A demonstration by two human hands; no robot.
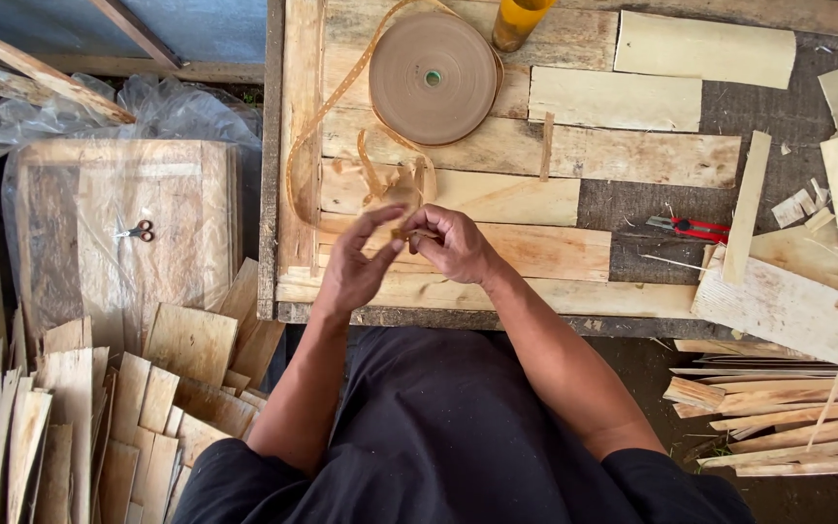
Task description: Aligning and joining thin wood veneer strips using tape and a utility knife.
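My left hand [356,262] and my right hand [450,243] meet over the near part of a rough wooden workbench [419,299]. Between their fingertips they pinch a small piece of brown tape [407,231]. The left hand's fingers are stretched out toward it; the right hand's fingers curl around it. Just beyond the hands lie curled brown tape scraps [380,180]. A large brown tape roll [433,78] lies flat farther back, with a loose strip [307,146] looping down the bench's left side.
Pale veneer sheets [623,97] lie on the bench's back right. A red-handled cutter [691,229] rests at the right, a yellow bottle [519,19] at the far edge. Thin wood pieces [99,427] are stacked low left, wood strips [778,417] low right, a plastic-wrapped wooden panel [118,233] left.
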